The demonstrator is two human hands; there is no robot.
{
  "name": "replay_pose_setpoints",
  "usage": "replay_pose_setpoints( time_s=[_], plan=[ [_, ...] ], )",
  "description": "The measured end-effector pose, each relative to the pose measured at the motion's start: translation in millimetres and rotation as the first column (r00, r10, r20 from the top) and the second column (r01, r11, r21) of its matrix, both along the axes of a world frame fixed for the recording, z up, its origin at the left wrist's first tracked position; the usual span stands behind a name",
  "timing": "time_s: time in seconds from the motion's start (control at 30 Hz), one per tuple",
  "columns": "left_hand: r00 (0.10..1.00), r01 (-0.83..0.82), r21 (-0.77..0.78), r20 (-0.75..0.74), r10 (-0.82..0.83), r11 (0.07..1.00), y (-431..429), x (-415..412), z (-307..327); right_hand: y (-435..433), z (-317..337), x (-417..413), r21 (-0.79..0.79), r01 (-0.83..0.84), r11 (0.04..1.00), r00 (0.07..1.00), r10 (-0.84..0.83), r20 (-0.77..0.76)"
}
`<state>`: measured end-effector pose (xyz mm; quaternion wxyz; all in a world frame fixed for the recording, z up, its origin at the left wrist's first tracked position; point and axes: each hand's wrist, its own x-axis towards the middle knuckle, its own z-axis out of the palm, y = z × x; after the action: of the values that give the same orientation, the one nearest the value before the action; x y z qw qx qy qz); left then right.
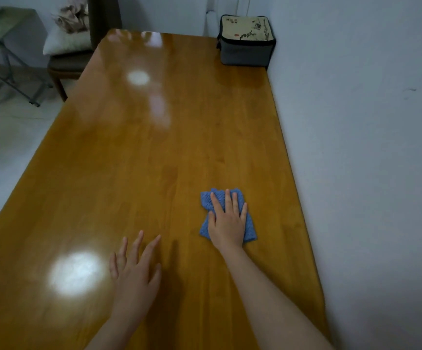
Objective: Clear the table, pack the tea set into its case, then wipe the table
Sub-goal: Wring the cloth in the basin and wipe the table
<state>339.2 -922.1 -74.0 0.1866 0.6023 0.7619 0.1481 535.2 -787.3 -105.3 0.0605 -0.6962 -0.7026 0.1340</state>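
Left grip (135,271): wide open, fingers straight and spread, holding nothing. It is over the glossy orange-brown wooden bench (154,147), well apart from the case and on the near side. I cannot tell whether the palm touches the wood. My guess is that it steadies the body during the reach.
Right grip (227,223): open and flat, fingers straight and close together. It presses on the cloth and is not curled round it, probably so the palm keeps the cloth spread for wiping.
Blue textured wiping cloth (206,199): folded and lying flat on the bench under that palm. It is well apart from the case, nearer the person and roughly in line with it.
Grey fabric zip case with a cream printed lid (246,41): closed and upright at the bench's far right corner, beside the pale wall (356,122). It seems tucked there to leave the wiping path free.
Stage: no tea ware shows on the bench, so I judge that only the wiping is left.
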Motion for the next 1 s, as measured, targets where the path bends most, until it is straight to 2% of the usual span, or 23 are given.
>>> replay_pose_setpoints(
  time_s=[0.2, 0.4, 0.63, 0.7, 0.8, 0.9, 1.0],
  plan=[
    [0.998, 0.043, -0.002, -0.044, -0.043, 0.999, -13.9, -46.6, 3.6, -63.2, -1.2, -82.7, -0.007, -0.118, 0.993, 0.993, 0.118, 0.0],
    [0.999, 0.019, 0.035, -0.03, -0.018, 0.999, -32.5, -99.4, 9.7, -112.3, -1.8, -153.2, -0.021, -0.206, 0.978, 0.978, 0.206, 0.028],
    [0.998, 0.041, -0.005, -0.036, -0.042, 0.999, -50.6, -151.2, 19.4, -162.9, -7.2, -158.4, 0.039, -0.265, 0.963, 0.964, 0.264, 0.04],
    [0.999, 0.037, -0.002, -0.014, -0.037, 0.999, -52.5, -156.5, 22.0, -175.2, -9.3, -143.1, 0.055, -0.202, 0.978, 0.979, 0.202, 0.01],
    [0.999, 0.049, -0.027, 0.023, -0.049, 0.998, -58.1, -155.5, 24.6, -185.2, -9.6, -111.3, 0.113, 0.0, 0.994, 0.999, 0.006, -0.05],
    [0.995, 0.09, -0.057, 0.046, -0.087, 0.994, -63.0, -148.8, 23.6, -187.8, -8.9, -71.7, 0.116, 0.2, 0.973, 0.979, -0.193, -0.068],
    [0.994, 0.107, -0.063, 0.044, -0.104, 0.992, -64.7, -144.2, 21.9, -178.3, -7.3, -46.6, 0.079, 0.258, 0.963, 0.966, -0.258, -0.016]
  ],
)
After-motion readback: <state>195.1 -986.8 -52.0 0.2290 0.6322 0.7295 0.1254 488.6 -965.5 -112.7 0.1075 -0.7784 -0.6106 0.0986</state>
